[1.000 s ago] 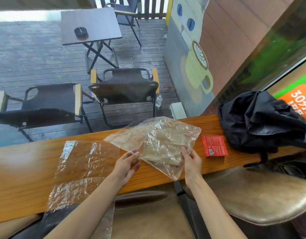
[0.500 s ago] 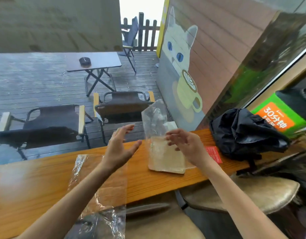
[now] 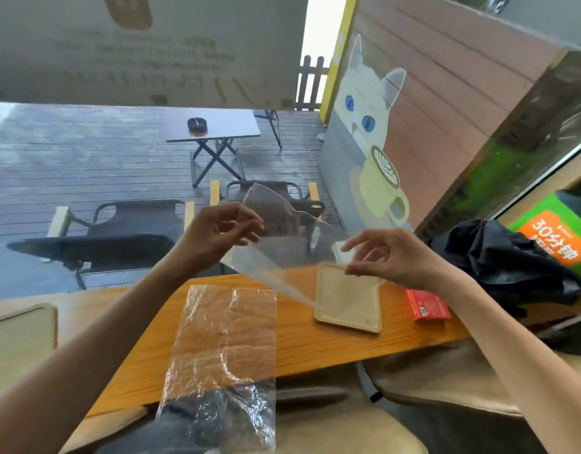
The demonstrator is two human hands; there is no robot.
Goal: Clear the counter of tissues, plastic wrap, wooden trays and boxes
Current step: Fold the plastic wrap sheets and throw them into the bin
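A pale wooden tray [image 3: 344, 301] lies flat on the orange wooden counter [image 3: 302, 342]. Above it I hold a clear sheet of plastic wrap [image 3: 269, 237] stretched in the air. My left hand [image 3: 217, 234] pinches its upper left part. My right hand [image 3: 387, 253] pinches its right edge just over the tray's far rim. A second, crinkled sheet of plastic wrap [image 3: 223, 348] lies on the counter and hangs over the front edge. A red box [image 3: 428, 304] sits right of the tray. Another wooden tray [image 3: 20, 339] shows at the far left.
A black bag [image 3: 498, 260] rests at the counter's right end, behind the red box. Tan stool seats [image 3: 341, 424] stand below the counter's front edge. Beyond the window are black chairs [image 3: 118, 231], a folding table [image 3: 213, 126] and a cat mural wall [image 3: 380, 126].
The wrap has come off the tray, which now lies bare on the counter. Both hands rose and now pinch the lifted sheet. The view has tilted upward.
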